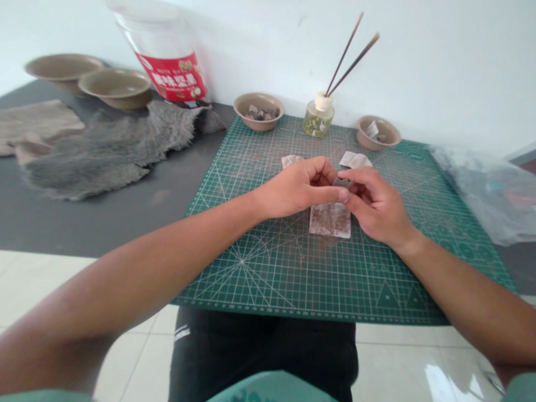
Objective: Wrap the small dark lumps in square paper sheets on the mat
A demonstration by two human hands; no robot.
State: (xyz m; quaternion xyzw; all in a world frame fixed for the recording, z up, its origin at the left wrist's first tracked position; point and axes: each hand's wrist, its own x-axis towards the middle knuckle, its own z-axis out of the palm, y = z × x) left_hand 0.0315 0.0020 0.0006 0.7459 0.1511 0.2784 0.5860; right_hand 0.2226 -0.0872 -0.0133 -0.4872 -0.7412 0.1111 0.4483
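Both hands meet over the green cutting mat (268,245). Between their fingertips is a small flat grey piece (341,182), stone-like, with much of it hidden by fingers. My left hand (307,184) pinches it from the left, thumb stretched along its near edge. From the right, my right hand (374,204) grips it with thumb and forefinger. Just below the hands lies a white paper sheet (330,220) with brown smudges. Another stained paper piece (292,161) shows partly behind my left hand, and a folded white paper (355,160) is behind my right.
At the mat's back stand a bowl of small stones (258,124), a reed diffuser (318,118) and a bowl (379,142) holding a few pieces. Left are a grey cloth (92,153), two bowls (62,62) and a red-labelled plastic tub (173,75). Clear plastic (486,190) lies right.
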